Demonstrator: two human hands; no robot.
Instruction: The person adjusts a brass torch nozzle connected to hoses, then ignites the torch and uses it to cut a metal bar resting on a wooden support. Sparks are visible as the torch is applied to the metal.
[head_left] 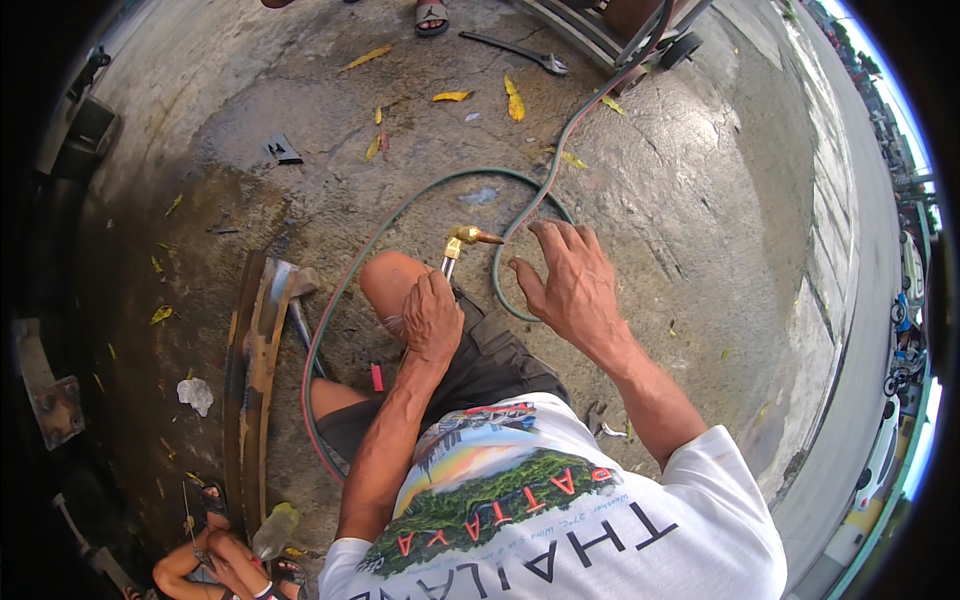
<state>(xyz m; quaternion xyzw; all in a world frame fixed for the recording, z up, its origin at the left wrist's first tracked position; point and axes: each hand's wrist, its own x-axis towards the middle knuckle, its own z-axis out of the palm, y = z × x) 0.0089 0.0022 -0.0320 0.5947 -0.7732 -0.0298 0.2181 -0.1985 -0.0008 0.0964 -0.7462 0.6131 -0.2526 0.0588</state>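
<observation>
Cutting torch [463,238], clutched in left hand [433,318] just beside bare left knee [388,283]. Closed tightly around metal tubes [449,267], with brass head clear of the fist and copper nozzle [489,238] pointing rightward. Open right hand [578,285] just past the nozzle's tip, with thumb and fingers spread, near but apart from it.

Twin red-and-green hose [306,390], looped across the concrete [740,330] beneath and around both hands, up to a wheeled cart [683,49] near the concrete's far edge. Also toward that edge, an adjustable wrench [515,52], a sandalled foot [432,18] and scattered yellow leaves [514,98]. Nearer, left of the hose, a dark metal bracket [283,150].

Toward the concrete's left side, long rusty steel bars [255,370], with a hammer [302,290] close by on their right. Between hammer and dark shorts [480,350], a small pink object [377,377], too small to identify. Left of the bars, a crumpled whitish lump [195,397]. At the near left corner, another person [225,565], seated low. Beyond the concrete's right edge, a road [860,300] with parked vehicles [880,455].
</observation>
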